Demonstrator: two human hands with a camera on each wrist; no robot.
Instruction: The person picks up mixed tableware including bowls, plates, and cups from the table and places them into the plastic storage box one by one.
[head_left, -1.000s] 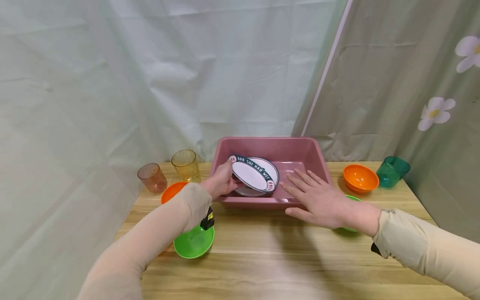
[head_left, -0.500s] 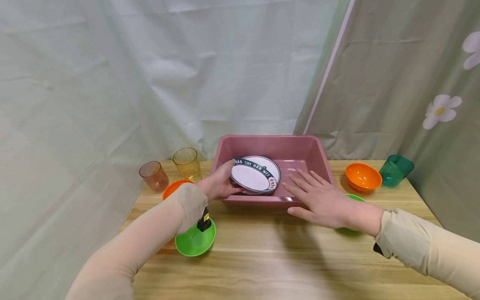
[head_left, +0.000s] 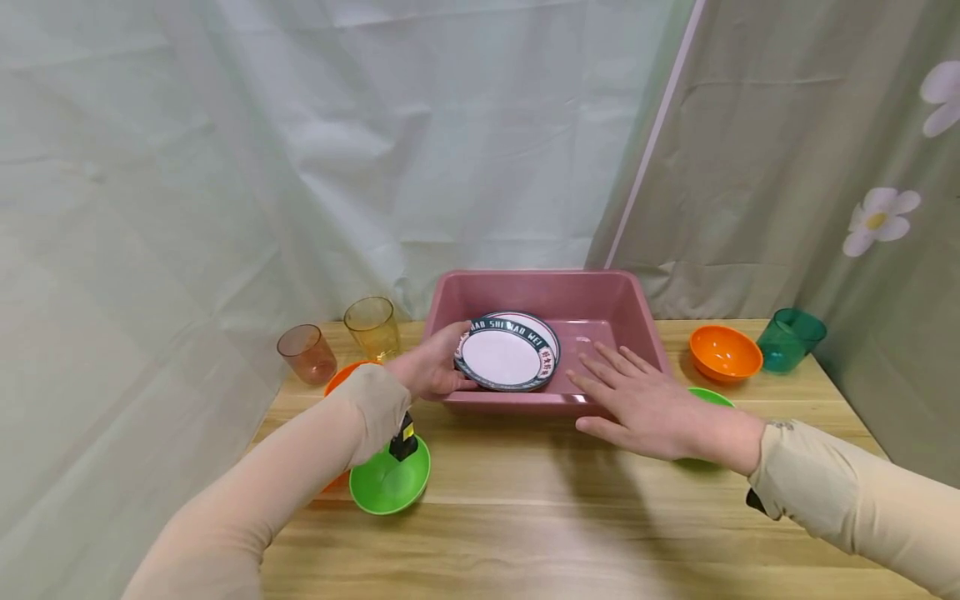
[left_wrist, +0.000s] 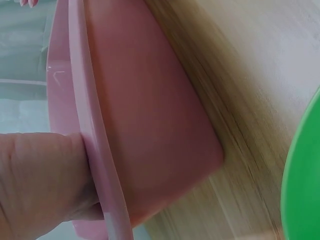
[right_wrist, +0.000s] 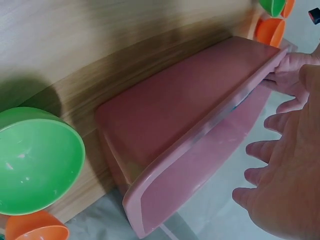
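Observation:
My left hand (head_left: 435, 362) reaches over the near left rim of a pink plastic bin (head_left: 555, 400). Its fingers and thumb lie around the left edge of a white oval plate (head_left: 501, 360) with dark green lettered rim. That plate lies almost flat over another white plate (head_left: 551, 329), whose far edge shows behind it. In the left wrist view the bin wall hides my fingers. Palm down, my right hand (head_left: 648, 408) hovers by the bin's near right rim with fingers spread and straight, holding nothing; the right wrist view shows these fingers (right_wrist: 262, 150) apart from the bin.
On the left stand a reddish cup (head_left: 307, 357), an amber cup (head_left: 372, 329), an orange bowl (head_left: 341, 379) and a green bowl (head_left: 390, 477). To the right are another orange bowl (head_left: 724, 353), a teal cup (head_left: 790, 342) and a green bowl (head_left: 711, 397) partly under my right arm.
The lettered plate has gone from tilted to nearly flat over the other plate, its left edge lowered by my left hand. My right hand has stayed almost still.

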